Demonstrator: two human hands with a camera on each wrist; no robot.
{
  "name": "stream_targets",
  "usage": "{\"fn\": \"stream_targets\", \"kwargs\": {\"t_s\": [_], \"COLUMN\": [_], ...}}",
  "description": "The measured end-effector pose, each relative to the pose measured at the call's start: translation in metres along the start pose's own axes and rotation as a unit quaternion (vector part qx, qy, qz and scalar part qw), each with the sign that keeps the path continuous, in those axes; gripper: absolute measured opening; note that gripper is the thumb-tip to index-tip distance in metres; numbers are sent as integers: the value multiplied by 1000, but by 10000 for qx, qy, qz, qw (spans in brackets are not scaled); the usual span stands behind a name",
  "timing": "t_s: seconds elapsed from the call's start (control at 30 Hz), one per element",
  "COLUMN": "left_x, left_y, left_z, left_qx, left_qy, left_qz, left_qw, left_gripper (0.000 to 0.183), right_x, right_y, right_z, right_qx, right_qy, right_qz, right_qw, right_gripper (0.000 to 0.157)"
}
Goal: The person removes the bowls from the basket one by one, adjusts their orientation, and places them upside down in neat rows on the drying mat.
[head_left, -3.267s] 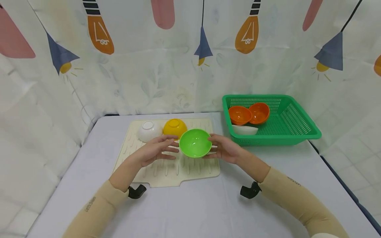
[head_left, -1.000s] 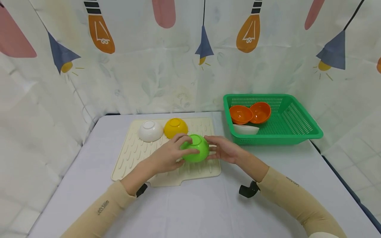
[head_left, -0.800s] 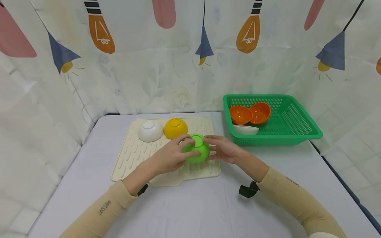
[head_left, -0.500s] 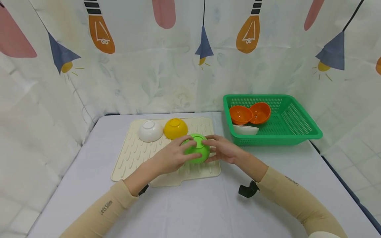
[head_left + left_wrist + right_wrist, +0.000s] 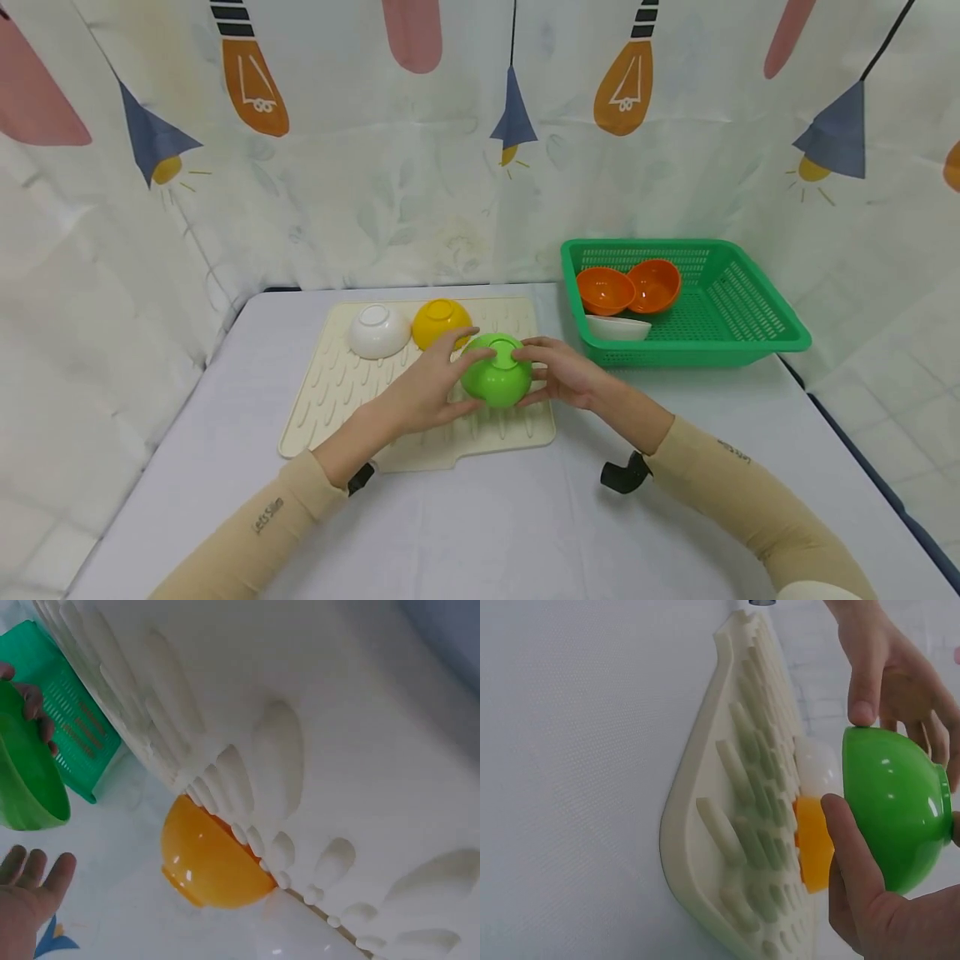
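Observation:
A green bowl (image 5: pixel 497 382) is held bottom up over the cream draining mat (image 5: pixel 420 450). My right hand (image 5: pixel 566 373) grips its right side, the thumb (image 5: pixel 851 840) along the rim and fingers by the base. My left hand (image 5: pixel 423 387) is at the other side, thumb against the rim and a finger on the base. In the left wrist view, several left fingers (image 5: pixel 54 881) stand apart from the bowl. Behind, a white bowl (image 5: pixel 378 333) and a yellow bowl (image 5: pixel 437 321) rest upside down on the mat.
A green plastic basket (image 5: pixel 750 308) stands at the back right of the white-covered table (image 5: pixel 487 533). It holds two orange bowls (image 5: pixel 603 292) and a white dish (image 5: pixel 618 328). A patterned curtain (image 5: pixel 450 200) hangs behind the table.
The green bowl, earlier mouth up in the right hand with the left hand apart, has been turned bottom up between both hands. Lately the bowl rose slightly and the left fingers spread.

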State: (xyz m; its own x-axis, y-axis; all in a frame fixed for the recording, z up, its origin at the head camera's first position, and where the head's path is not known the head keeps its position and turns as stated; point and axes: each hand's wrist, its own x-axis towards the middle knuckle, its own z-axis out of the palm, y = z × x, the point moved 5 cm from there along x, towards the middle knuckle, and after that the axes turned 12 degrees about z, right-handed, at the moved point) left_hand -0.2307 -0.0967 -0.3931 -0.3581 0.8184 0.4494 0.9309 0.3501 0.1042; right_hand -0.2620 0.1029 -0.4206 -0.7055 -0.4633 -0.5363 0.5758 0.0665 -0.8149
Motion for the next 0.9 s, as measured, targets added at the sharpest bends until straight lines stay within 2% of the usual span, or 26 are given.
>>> {"fn": "stream_targets", "kwargs": {"t_s": [0.1, 0.17, 0.27, 0.4, 0.5, 0.6, 0.7, 0.9], "left_x": [-3, -3, -2, 0, -1, -1, 0, 3], "left_y": [-8, -10, -11, -13, -17, -22, -27, -36], "left_z": [2, 3, 5, 3, 1, 1, 1, -3], "left_qx": [-475, -727, -900, -863, -874, -964, -1087, -1085], "left_qy": [-36, -47, -8, 130, 240, 274, 273, 302], "left_qz": [-594, -718, -656, -525, -592, -709, -780, -758], "left_qw": [9971, 9948, 9938, 9948, 9941, 9924, 9906, 9907], "left_gripper": [78, 81, 81, 78, 78, 78, 78, 79], "right_x": [0, 1, 2, 3, 2, 0, -3, -3], "right_y": [-1, -2, -3, -6, -6, -8, -12, -22], "right_z": [0, 0, 0, -1, -4, -6, -6, -3], "right_qx": [-50, -70, -126, -368, -961, -1854, -2659, -3171], "right_qy": [12, 5, 16, -53, -62, 185, 570, 778], "right_qz": [-9, -34, -94, -217, -391, -689, -1135, -2280], "right_qw": [10000, 10000, 9999, 9991, 9946, 9801, 9556, 9173], "right_gripper": [70, 70, 68, 66, 74, 86, 94, 98]}}
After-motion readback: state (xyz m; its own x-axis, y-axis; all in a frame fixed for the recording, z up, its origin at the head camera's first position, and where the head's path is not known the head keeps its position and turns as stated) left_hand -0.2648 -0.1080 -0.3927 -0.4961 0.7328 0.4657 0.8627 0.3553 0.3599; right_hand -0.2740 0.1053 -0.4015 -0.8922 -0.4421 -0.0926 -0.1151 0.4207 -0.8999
